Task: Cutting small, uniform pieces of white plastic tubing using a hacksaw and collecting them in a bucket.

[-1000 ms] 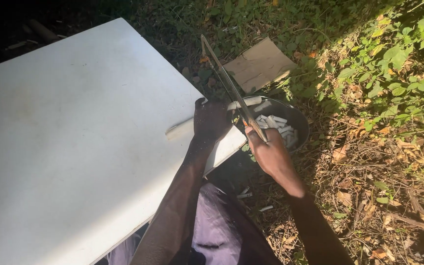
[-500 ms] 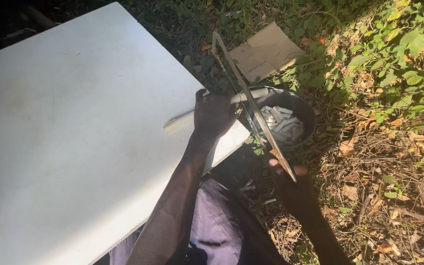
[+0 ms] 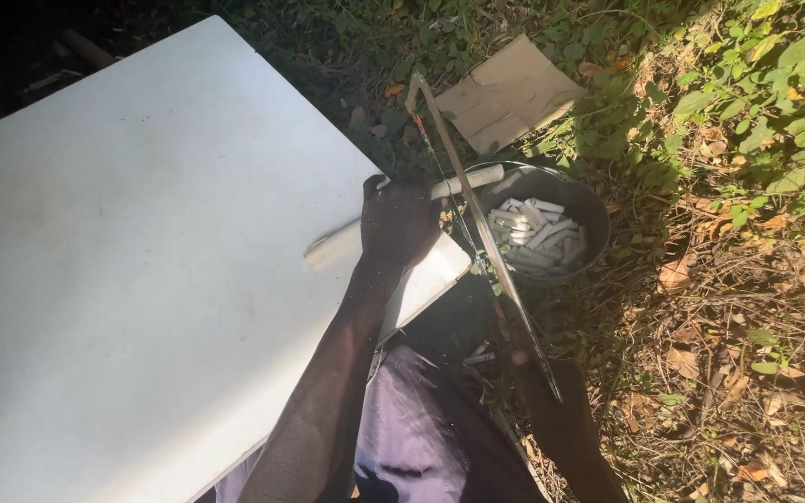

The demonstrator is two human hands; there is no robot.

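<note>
Cardboard (image 3: 508, 91) lies flat beyond our left hand (image 3: 400, 222) clamping a pale stick (image 3: 393, 212); right hand (image 3: 552, 410) grips the hacksaw (image 3: 477, 233).

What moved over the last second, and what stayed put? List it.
The right hand drew the hacksaw back toward the body, down and to the right in the head view; the hand now sits low in shadow. The left hand kept pressing the pale stick on the white board at its corner. The dark bowl of cut pieces and the cardboard stayed put.
</note>
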